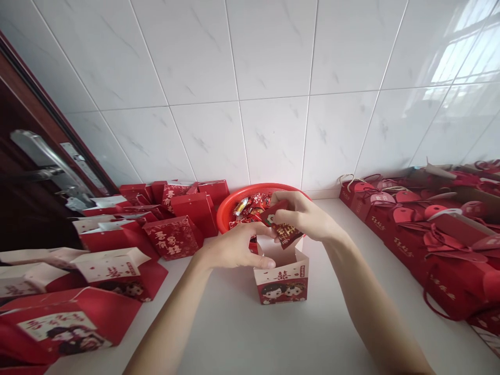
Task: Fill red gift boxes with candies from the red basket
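A small red and cream paper gift box [283, 291], with two cartoon figures on its front, stands upright with its top open. My left hand [234, 245] holds it by the left side of the rim, thumb at the front flap and fingers toward the back. Above the opening, my right hand [308, 213] pinches a dark red packet [287, 234] with gold lettering, tilted downward. Right behind the box, a red plastic basket [223, 213] contains several wrapped sweets [255, 204], partly covered by my hands. The inside bottom of the box is hidden.
Several red gift boxes [172, 239] crowd the left side, some with raised flaps. Rows of red boxes with cord handles [394, 237] line the right. A white tiled wall [269, 135] rises behind the white tabletop [234, 333]. At far left is a dark door with a metal handle [42, 151].
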`<state>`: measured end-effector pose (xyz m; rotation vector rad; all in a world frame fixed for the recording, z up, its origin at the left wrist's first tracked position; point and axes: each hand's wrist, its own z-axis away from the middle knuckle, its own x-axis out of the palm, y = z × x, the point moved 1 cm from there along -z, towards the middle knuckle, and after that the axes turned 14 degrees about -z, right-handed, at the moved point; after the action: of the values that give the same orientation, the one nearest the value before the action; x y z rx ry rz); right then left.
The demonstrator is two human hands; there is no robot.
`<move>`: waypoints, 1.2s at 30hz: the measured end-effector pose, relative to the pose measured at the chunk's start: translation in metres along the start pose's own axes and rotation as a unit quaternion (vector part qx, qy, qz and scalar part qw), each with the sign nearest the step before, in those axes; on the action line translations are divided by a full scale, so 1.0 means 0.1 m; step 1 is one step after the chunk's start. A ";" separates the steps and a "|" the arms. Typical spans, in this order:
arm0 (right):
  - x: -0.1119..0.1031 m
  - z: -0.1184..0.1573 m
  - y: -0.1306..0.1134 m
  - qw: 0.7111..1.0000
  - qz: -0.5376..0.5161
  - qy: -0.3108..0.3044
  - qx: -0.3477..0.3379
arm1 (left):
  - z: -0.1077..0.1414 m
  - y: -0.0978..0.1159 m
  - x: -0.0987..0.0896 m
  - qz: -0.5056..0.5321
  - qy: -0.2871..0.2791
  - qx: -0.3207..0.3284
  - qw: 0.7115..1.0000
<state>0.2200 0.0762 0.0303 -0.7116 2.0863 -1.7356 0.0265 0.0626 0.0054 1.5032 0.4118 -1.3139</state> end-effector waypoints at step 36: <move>-0.20 0.05 -0.05 0.949 0.305 -0.063 0.043 | 0.02 0.02 -0.10 0.026 0.016 0.057 0.998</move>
<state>0.2397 0.0833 0.0329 -0.1132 1.8594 -1.3754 0.0234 0.0637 0.0150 1.6215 0.3210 -1.2910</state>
